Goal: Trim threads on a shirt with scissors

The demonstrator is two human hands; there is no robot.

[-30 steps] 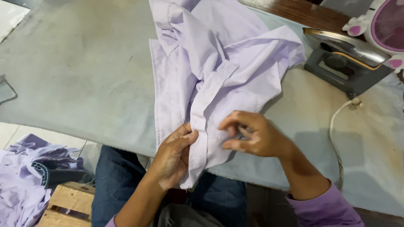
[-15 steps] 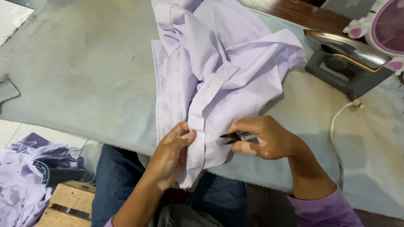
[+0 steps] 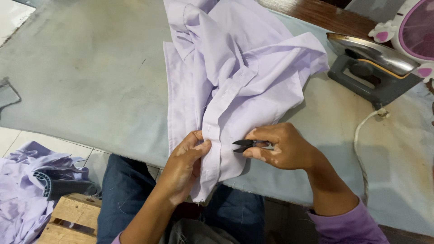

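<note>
A pale lilac shirt (image 3: 235, 77) lies crumpled on the grey padded table (image 3: 90, 86), its button placket hanging over the near edge. My left hand (image 3: 185, 165) pinches the placket near its lower end, thumb on top. My right hand (image 3: 282, 147) holds small black thread snips (image 3: 244, 145), blades pointing left toward the placket, just right of the fabric strip. The snip tips sit a short way from my left thumb.
A grey and metal iron (image 3: 373, 68) rests at the table's far right, its white cord (image 3: 364, 135) trailing down the cloth. A white and pink appliance (image 3: 413, 27) stands behind it. More lilac garments (image 3: 27, 190) and a wooden crate (image 3: 68, 221) lie on the floor left.
My right hand has drawn back from the placket and turned, bringing the black snips into view with blades aimed at the fabric. My left hand keeps its pinch.
</note>
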